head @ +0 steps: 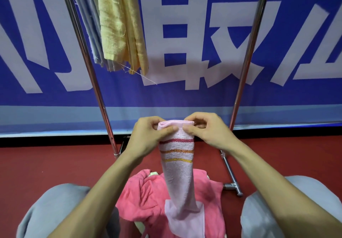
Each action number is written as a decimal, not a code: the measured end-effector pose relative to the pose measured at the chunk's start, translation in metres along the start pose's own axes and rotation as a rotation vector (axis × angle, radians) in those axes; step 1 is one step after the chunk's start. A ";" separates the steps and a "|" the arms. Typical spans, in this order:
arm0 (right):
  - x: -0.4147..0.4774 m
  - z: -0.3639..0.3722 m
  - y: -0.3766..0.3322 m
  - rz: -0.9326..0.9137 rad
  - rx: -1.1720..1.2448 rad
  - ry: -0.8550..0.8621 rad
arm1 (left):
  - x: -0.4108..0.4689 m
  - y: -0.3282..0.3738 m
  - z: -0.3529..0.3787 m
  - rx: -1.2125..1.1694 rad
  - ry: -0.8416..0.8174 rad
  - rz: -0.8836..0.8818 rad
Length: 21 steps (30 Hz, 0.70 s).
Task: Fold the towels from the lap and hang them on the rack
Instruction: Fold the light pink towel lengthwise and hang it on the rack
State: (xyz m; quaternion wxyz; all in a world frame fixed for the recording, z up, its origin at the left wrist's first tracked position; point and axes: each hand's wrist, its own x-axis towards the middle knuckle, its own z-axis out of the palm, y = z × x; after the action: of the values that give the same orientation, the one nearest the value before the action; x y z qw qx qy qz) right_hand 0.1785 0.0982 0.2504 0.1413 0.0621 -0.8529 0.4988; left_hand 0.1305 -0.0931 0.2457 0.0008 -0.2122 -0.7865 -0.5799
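The blue banner (pixel 203 97) carried very large white Chinese characters; the middle character (pixel 187 39) read as 取, while the ones to its left and right were cut off and could not be read

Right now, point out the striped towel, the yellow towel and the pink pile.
striped towel (pixel 178 175): head view, middle below stripes.
yellow towel (pixel 114 25): head view, hanging front.
pink pile (pixel 142 199): head view, left fold.

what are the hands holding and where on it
Both hands, left and right, pinch the pale pink striped towel at its folded top edge, one at each corner; the rest hangs down toward the lap.
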 end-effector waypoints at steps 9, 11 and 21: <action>-0.003 0.001 -0.021 0.113 0.252 0.179 | 0.001 0.018 -0.017 -0.182 -0.171 -0.003; 0.002 -0.002 -0.031 0.081 0.224 0.200 | 0.001 0.019 -0.019 -0.213 -0.234 -0.009; 0.055 -0.052 -0.139 -0.100 0.154 0.282 | 0.044 0.137 -0.059 -0.092 -0.104 0.266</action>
State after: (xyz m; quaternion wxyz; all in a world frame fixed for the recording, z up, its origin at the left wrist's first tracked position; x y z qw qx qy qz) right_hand 0.1693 0.0766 0.4071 0.2791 0.0447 -0.7797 0.5588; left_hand 0.1219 -0.0995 0.4012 0.0271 -0.3442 -0.7231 -0.5983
